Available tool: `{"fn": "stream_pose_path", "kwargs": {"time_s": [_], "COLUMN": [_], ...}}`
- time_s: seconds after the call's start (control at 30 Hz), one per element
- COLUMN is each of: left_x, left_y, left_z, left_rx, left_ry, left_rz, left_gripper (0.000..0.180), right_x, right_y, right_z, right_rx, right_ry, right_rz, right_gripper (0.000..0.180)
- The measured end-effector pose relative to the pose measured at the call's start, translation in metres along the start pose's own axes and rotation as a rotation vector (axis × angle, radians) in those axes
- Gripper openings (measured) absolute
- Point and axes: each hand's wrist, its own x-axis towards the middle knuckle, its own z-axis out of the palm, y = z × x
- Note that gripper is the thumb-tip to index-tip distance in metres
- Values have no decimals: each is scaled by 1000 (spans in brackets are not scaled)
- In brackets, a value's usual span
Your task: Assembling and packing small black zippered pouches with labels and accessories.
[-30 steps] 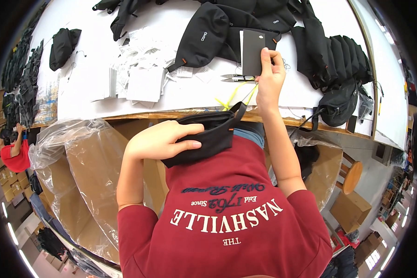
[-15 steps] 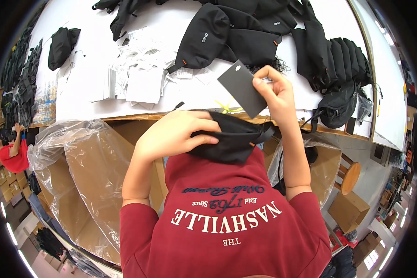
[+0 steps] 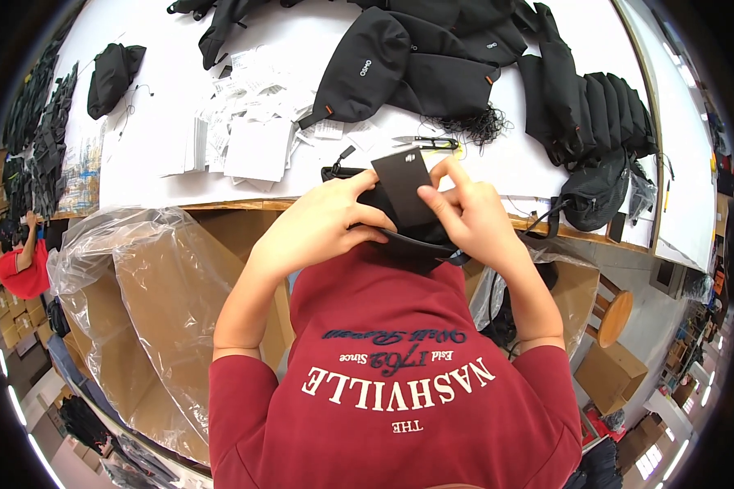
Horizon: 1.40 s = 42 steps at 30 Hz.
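A small black fabric bag (image 3: 416,259) is at the table's near edge, against my front, its mouth facing up. My left hand (image 3: 330,218) is closed on the bag's left side, fingers curled over its edge. My right hand (image 3: 471,210) pinches the right edge of a flat black card (image 3: 403,183) with a small white mark near its top. The card stands upright at the bag's mouth; its lower end lies in or just before the opening, and I cannot tell how deep. A zip pull (image 3: 347,152) sticks out beyond my left fingers.
Thread snips (image 3: 432,143) lie beyond the card, beside tangled black cords (image 3: 483,127). White printed slips (image 3: 257,143) are heaped left of centre. Black bags (image 3: 363,69) cover the table's far side and right. A plastic-lined carton (image 3: 163,285) stands below the table's left edge.
The right hand has brought the card down and left to the bag's mouth. My left hand has shifted slightly, and the bag now gapes upward. The snips have come into view.
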Motion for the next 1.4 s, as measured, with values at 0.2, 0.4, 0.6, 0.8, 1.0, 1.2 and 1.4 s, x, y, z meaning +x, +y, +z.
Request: {"fn": "stream_pose_path", "kwargs": {"time_s": [0.2, 0.4, 0.6, 0.8, 1.0, 1.2, 1.4], "left_x": [2, 13, 17, 41, 62, 65, 54], "left_y": [-7, -2, -7, -57, -104, -103, -63], "left_z": [12, 11, 11, 1, 7, 4, -15], "left_rx": [-48, 17, 137, -523, 358, 453, -384], "left_ry": [130, 136, 79, 290, 347, 375, 660], "left_rz": [89, 171, 264, -22, 70, 62, -69], "left_gripper": [14, 21, 12, 17, 30, 28, 17], "right_x": [-8, -3, -1, -6, -11, -13, -5], "right_y": [1, -3, 2, 0, 5, 6, 4], "right_z": [-7, -19, -12, -15, -10, -10, -20], "right_rx": [-152, -370, -332, -361, -339, -396, -602], "right_ry": [-234, -349, -369, -476, -393, -350, -220], "right_rz": [10, -68, -36, -158, -276, -286, -498], "right_gripper": [21, 22, 37, 41, 38, 34, 18]}}
